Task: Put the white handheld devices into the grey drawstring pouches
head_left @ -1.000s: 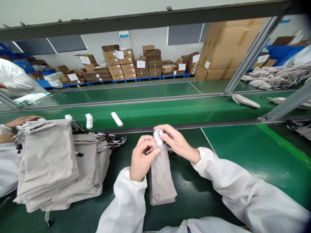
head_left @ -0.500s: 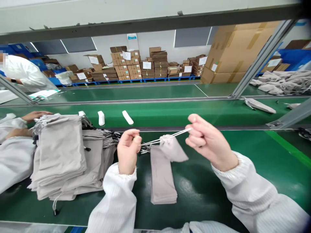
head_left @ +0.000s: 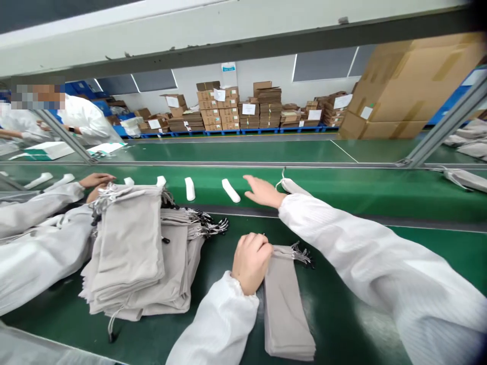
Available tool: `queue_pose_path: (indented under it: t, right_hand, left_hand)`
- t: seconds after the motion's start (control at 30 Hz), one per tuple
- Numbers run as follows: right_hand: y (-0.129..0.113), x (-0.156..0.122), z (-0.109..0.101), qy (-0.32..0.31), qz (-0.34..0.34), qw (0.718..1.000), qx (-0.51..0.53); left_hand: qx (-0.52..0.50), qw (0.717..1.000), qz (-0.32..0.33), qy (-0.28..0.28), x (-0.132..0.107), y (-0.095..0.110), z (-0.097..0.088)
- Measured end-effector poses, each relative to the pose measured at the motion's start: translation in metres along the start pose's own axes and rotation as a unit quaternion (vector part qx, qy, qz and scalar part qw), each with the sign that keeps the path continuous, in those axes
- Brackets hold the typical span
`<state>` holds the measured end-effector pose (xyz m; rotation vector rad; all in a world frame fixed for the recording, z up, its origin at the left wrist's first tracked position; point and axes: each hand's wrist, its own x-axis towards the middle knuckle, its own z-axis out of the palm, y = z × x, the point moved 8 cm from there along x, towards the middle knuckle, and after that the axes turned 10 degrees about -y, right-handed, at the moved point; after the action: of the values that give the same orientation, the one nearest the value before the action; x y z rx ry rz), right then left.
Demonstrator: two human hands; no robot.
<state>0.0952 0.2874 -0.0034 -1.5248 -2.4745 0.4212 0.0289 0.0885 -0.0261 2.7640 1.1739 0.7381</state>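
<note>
My right hand (head_left: 264, 191) stretches across to the far green conveyor belt (head_left: 342, 192), fingers spread and holding nothing. Just beside it lies a small filled beige drawstring pouch (head_left: 293, 187), its white cord looped upward. My left hand (head_left: 251, 262) rests curled on the top end of a folded beige cloth pouch (head_left: 285, 309) lying on the near green belt. Its black-tipped cords (head_left: 300, 253) fan out past my fingers. Whether that hand grips the cloth is hidden.
A tall stack of beige pouches (head_left: 129, 248) sits left of my hands. White oblong items (head_left: 231, 190) lie on the far belt. A co-worker's hand (head_left: 97, 180) and white sleeve reach in at the left. Metal frame rails cross above.
My hands held a small pouch by its cords above the folded pouch. Now the pouch lies on the far belt, my right hand extended beside it, my left hand lowered onto the folded pouch.
</note>
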Motion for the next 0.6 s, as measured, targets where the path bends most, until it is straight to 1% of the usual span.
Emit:
queue_pose_path:
  t: [0.03, 0.07, 0.13, 0.2, 0.3, 0.33, 0.4, 0.47, 0.5, 0.53, 0.57, 0.6]
  right_hand:
    - [-0.006, 0.018, 0.017, -0.029, 0.011, 1.000, -0.001]
    - [-0.012, 0.034, 0.031, -0.043, 0.020, 0.999, 0.000]
    - [-0.020, 0.059, 0.050, -0.054, 0.041, 0.998, 0.002]
    - [-0.022, 0.072, 0.060, -0.056, 0.055, 0.997, 0.006]
    - [-0.015, 0.071, 0.058, -0.039, 0.045, 0.998, 0.024]
    - [-0.011, 0.066, 0.053, -0.031, 0.035, 0.998, 0.034]
    - [-0.002, 0.048, 0.040, -0.014, 0.016, 0.998, 0.062]
    - [0.008, 0.020, 0.024, 0.009, 0.003, 0.995, 0.096]
    - [0.011, 0.002, 0.013, 0.028, -0.010, 0.990, 0.139]
    - [0.012, -0.018, 0.002, 0.052, -0.028, 0.977, 0.203]
    - [0.012, -0.041, -0.008, 0.077, -0.051, 0.955, 0.283]
    - [0.011, -0.064, -0.017, 0.098, -0.075, 0.922, 0.368]
  left_hand:
    - [0.001, 1.000, 0.013, 0.000, 0.000, 0.003, -0.001]
    - [-0.005, 1.000, 0.026, 0.000, 0.000, 0.005, -0.003]
    - [-0.034, 0.998, 0.048, 0.001, 0.000, 0.008, -0.009]
    - [-0.076, 0.996, 0.056, 0.004, -0.001, 0.009, -0.016]
    - [-0.178, 0.983, 0.045, 0.016, -0.001, 0.005, -0.026]
    - [-0.230, 0.972, 0.033, 0.025, 0.000, 0.002, -0.029]
    - [-0.340, 0.939, -0.007, 0.044, 0.000, -0.007, -0.032]
    - [-0.418, 0.905, -0.060, 0.053, 0.000, -0.018, -0.030]
    - [-0.442, 0.892, -0.081, 0.051, 0.001, -0.022, -0.028]
    - [-0.458, 0.882, -0.098, 0.049, 0.001, -0.024, -0.027]
    - [-0.471, 0.874, -0.107, 0.046, 0.002, -0.026, -0.025]
    - [-0.484, 0.867, -0.111, 0.044, 0.003, -0.026, -0.025]
